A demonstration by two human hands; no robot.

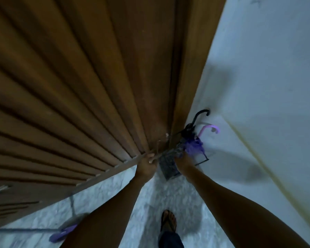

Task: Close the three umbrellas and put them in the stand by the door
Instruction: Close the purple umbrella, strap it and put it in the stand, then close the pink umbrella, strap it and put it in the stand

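A black wire stand sits on the floor in the corner between the door and the wall. Two closed umbrellas stand in it: a black umbrella with a hooked handle, and a purple umbrella with a pale pink hooked handle. My left hand is curled round a thin dark bar at the stand's top edge. My right hand reaches to the purple umbrella's bunched fabric, and its fingers are hidden there. The picture is dim and blurred. I see no third umbrella clearly.
A brown ribbed wooden door fills the left, and a white wall the right. On the pale marble floor lie a purple flip-flop and a long grey pole. My sandalled foot is below the stand.
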